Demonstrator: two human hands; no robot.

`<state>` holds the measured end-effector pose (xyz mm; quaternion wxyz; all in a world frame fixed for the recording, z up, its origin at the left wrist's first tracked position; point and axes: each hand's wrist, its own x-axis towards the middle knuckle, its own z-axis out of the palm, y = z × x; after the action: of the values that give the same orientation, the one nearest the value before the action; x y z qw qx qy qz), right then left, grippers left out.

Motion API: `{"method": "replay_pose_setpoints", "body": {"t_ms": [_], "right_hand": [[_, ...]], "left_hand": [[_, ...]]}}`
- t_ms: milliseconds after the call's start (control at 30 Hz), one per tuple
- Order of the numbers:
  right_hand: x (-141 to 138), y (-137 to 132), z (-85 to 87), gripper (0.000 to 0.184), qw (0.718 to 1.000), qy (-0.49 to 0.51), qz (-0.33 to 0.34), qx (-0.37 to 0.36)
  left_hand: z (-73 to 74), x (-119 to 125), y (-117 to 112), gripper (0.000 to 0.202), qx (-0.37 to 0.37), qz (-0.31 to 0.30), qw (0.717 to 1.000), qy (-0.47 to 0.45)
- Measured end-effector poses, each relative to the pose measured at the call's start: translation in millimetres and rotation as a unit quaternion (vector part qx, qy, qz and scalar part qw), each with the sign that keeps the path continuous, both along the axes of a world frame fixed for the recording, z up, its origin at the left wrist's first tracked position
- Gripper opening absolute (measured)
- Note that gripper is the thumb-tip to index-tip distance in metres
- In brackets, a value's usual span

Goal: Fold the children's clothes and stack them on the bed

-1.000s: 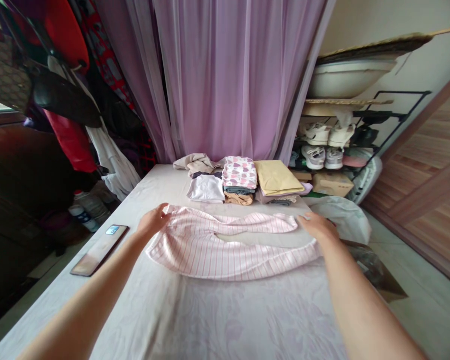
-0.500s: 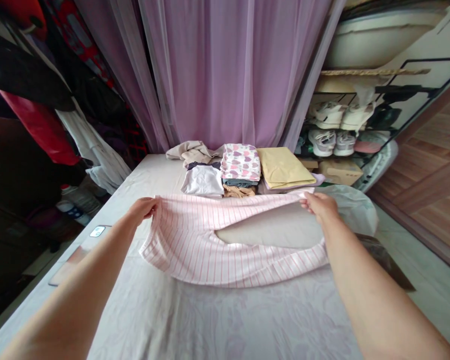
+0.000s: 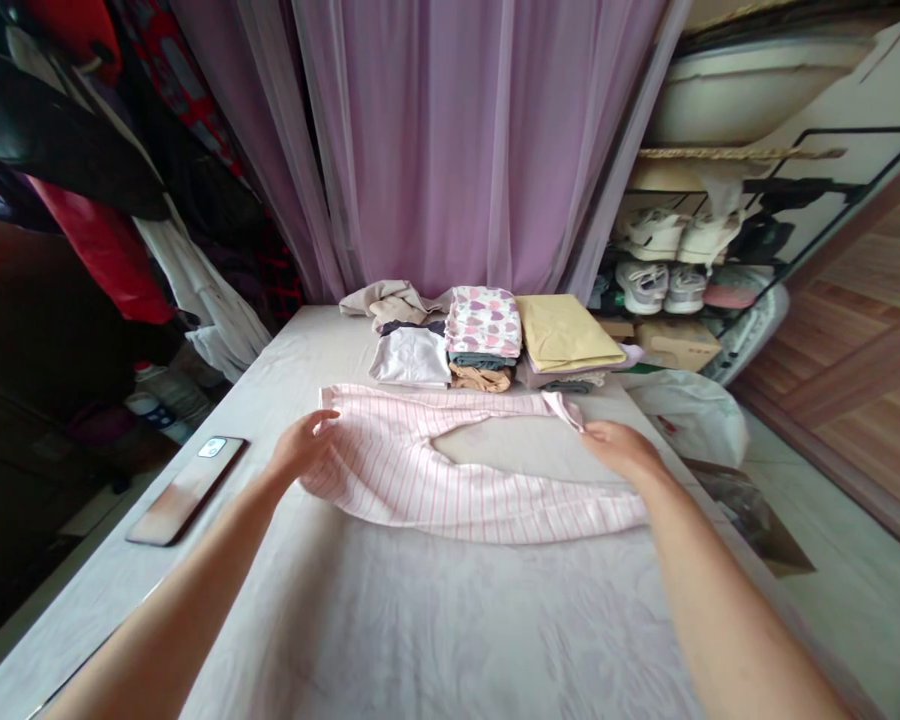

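Observation:
A pink-and-white striped garment (image 3: 420, 470) lies spread across the pale bed sheet (image 3: 450, 620). My left hand (image 3: 302, 447) grips its left edge, fingers curled round the fabric. At the garment's right end, my right hand (image 3: 619, 448) pinches the upper corner. Both forearms reach forward over the bed. The garment's upper strip runs between my hands, with bare sheet showing in the gap below it.
Folded clothes stand at the far end: a white piece (image 3: 412, 357), a heart-print stack (image 3: 483, 325), a yellow piece (image 3: 566, 333). A phone (image 3: 187, 490) lies near the left bed edge. A shoe rack (image 3: 682, 260) and white bag (image 3: 686, 415) are on the right; hanging clothes on the left.
Both hands lifted the garment's upper edge off the bed, then lowered it again farther away, laying the strip flat near the folded stacks.

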<state>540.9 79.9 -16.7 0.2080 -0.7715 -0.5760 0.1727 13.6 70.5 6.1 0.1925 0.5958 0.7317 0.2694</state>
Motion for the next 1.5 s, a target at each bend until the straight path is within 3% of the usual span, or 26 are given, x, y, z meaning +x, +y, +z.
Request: {"method": "replay_pose_setpoints", "body": {"t_ms": [100,200,400,567,767,900,967,1067,1133,1300,1500], "right_hand": [[-12.3,-25.9,5.1,0.018,0.997,-0.007,0.050,-0.057],[-33.6,-46.8,10.4,0.024,0.989,-0.005,0.127,-0.072],[-108.6,-66.2,20.1,0.031,0.969,-0.061,0.236,-0.030],[-153.1,-67.8,18.2,0.026,0.976,-0.109,0.187,-0.026],[-155.1,-67.9,17.6,0.027,0.978,-0.088,0.189,-0.026],[-163.8,-58.2,30.7,0.037,0.972,-0.072,0.214,-0.071],[-176.8,-50.0,36.7,0.043,0.967,-0.083,0.222,-0.093],[-201.1,-39.3,39.9,0.046,0.965,-0.095,0.219,-0.107],[-213.9,-36.1,37.2,0.045,0.964,-0.101,0.220,-0.106],[-216.9,-39.7,20.8,0.031,0.977,-0.128,0.171,-0.021],[-210.9,-49.5,5.6,0.027,0.978,-0.123,0.161,0.055]], "left_hand": [[-9.3,-5.4,-25.0,0.042,-0.001,0.012,0.996,0.093],[-12.3,-11.0,-45.0,0.054,-0.054,0.031,0.990,0.127],[3.9,-2.1,-56.7,0.051,-0.146,-0.001,0.965,0.216],[16.6,-13.1,-59.5,0.050,-0.154,-0.002,0.965,0.214],[11.0,-38.0,-73.6,0.046,-0.158,-0.010,0.962,0.223],[3.0,-15.2,-80.7,0.049,-0.035,0.011,0.959,0.279],[-1.0,7.1,-81.8,0.044,0.037,-0.053,0.954,0.294],[-10.5,40.3,-81.6,0.035,0.092,-0.206,0.935,0.275],[-19.5,54.5,-81.8,0.038,0.097,-0.243,0.927,0.268],[-38.9,59.3,-87.3,0.059,0.061,-0.225,0.931,0.282],[-37.1,59.7,-92.1,0.062,0.036,-0.220,0.932,0.287]]}}
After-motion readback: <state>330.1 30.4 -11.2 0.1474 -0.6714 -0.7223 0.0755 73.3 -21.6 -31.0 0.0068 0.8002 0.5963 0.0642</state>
